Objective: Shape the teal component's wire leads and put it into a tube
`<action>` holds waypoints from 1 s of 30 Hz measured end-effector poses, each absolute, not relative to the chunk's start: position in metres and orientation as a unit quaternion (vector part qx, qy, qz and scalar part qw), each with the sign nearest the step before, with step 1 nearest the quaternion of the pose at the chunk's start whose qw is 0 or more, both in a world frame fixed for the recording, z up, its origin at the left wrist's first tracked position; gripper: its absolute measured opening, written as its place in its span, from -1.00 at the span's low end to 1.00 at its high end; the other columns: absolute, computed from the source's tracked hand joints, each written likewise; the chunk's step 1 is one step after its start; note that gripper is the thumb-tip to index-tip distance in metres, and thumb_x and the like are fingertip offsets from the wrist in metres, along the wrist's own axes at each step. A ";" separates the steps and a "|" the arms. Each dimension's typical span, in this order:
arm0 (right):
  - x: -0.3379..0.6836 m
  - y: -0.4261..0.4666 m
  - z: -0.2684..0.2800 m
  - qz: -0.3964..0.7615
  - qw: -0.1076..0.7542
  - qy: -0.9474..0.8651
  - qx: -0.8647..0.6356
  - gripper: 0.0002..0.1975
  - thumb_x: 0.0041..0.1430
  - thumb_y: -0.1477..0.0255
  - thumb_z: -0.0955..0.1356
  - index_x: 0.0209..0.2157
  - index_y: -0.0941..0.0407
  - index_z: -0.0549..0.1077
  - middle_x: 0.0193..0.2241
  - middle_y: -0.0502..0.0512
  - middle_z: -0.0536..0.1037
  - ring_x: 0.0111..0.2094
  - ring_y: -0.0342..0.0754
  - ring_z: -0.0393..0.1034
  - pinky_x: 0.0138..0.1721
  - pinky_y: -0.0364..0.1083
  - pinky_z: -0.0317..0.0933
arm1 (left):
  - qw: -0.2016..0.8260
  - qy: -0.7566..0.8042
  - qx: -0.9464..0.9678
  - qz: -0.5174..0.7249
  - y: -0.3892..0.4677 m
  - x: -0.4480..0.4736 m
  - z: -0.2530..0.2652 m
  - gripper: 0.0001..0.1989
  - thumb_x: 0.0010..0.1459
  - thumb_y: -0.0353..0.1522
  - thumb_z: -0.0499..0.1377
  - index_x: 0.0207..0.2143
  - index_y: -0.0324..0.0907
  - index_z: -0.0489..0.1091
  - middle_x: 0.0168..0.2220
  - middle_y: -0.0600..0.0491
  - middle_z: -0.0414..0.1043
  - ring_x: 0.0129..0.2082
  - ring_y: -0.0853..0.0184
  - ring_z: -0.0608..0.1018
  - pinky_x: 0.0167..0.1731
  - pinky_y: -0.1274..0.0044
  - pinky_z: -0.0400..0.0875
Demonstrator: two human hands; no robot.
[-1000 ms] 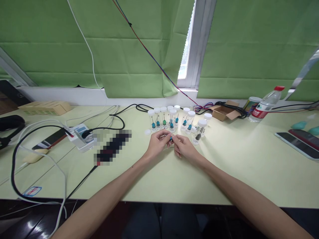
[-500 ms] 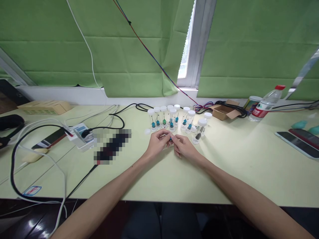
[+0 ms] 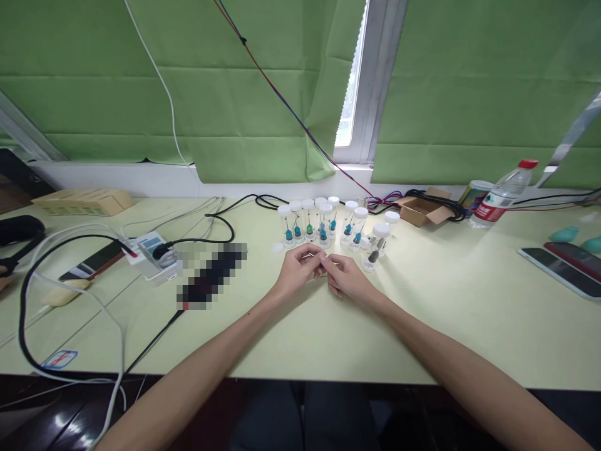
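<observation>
My left hand (image 3: 297, 272) and my right hand (image 3: 348, 277) meet fingertip to fingertip above the table. Both are closed in a pinch around a small item, mostly hidden by the fingers; a thin dark bit shows between them. Just beyond my hands stand several clear tubes with white caps. One tube (image 3: 324, 228) holds a blue piece, as do most of the others. Another tube (image 3: 308, 220) has a green piece inside. Nearest my right hand is a tube (image 3: 377, 248) with a dark grey piece. A loose white cap (image 3: 278, 248) lies left of the tubes.
On the left are a white power adapter (image 3: 153, 260), a pixelated dark object (image 3: 211, 279) and tangled cables. An open cardboard box (image 3: 420, 212), a water bottle (image 3: 500, 197) and a phone (image 3: 558, 273) lie to the right. Green blinds (image 3: 253, 100) hang behind the table.
The fingertips have shifted very slightly, and the blue spot between them is less visible now. Both hands stay in the same place, pressed together.
</observation>
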State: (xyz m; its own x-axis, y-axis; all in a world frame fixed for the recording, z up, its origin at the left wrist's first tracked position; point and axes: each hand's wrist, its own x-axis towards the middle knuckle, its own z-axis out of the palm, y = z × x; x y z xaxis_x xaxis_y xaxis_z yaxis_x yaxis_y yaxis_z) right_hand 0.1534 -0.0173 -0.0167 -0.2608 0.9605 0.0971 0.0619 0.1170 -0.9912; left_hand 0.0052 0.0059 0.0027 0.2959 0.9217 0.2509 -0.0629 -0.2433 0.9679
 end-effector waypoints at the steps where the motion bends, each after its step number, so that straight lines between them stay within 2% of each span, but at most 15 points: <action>1: 0.153 -0.017 -0.017 0.512 0.437 -0.606 -0.423 -0.52 0.22 -0.04 0.23 -0.43 0.11 0.35 -0.78 -0.17 0.20 -0.80 -0.21 0.09 -0.73 -0.19 0.02 | 0.509 0.344 0.623 0.484 0.006 0.005 0.003 -0.81 0.07 -0.26 0.26 -0.44 -0.21 0.43 -0.55 0.11 0.37 -0.60 0.45 0.38 -0.53 0.55 0.30; 30: 0.155 -0.019 -0.016 0.510 0.432 -0.613 -0.422 -0.54 0.24 -0.02 0.22 -0.43 0.11 0.33 -0.78 -0.17 0.19 -0.78 -0.20 0.11 -0.71 -0.19 0.03 | 0.517 0.358 0.627 0.461 0.004 0.005 0.007 -0.83 0.06 -0.26 0.26 -0.44 -0.19 0.43 -0.57 0.12 0.35 -0.59 0.44 0.37 -0.52 0.55 0.27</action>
